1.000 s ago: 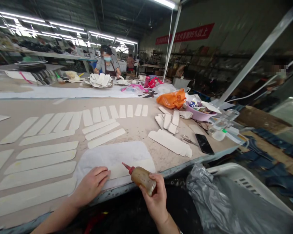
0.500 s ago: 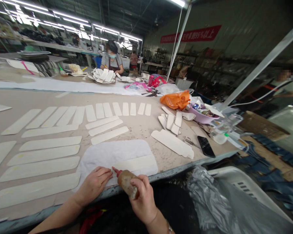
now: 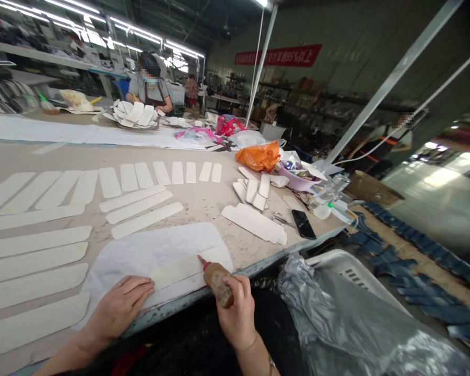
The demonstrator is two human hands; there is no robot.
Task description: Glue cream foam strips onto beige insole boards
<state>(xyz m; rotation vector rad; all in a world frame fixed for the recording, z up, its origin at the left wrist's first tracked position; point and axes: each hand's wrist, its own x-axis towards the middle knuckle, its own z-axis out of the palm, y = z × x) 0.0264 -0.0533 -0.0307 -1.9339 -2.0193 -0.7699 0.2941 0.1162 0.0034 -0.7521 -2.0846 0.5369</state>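
My right hand (image 3: 238, 312) is wrapped round a brownish squeeze bottle (image 3: 216, 280) with a red nozzle, tilted so its tip is at the surface of a long pale strip (image 3: 176, 269). That strip lies across a white rounded sheet (image 3: 129, 256) close to the table's front edge. Fingers stretched out, my left hand (image 3: 119, 305) rests flat at the strip's left end. Whether anything leaves the nozzle is too small to tell. Several similar strips (image 3: 35, 277) lie in rows to the left, with shorter pieces (image 3: 162, 173) in a line behind.
On the right of the table are stacked white pieces (image 3: 253, 223), scissors (image 3: 281, 218), a phone (image 3: 303, 224) and a purple basin (image 3: 297, 180) beside an orange bag (image 3: 258, 155). Grey plastic (image 3: 337, 308) covers part of a white crate (image 3: 348, 263). A person (image 3: 151, 86) works across the table.
The bottle's nozzle has moved rightward along the strip from its left end. My left hand stays near that end. The whole view has shifted to the right.
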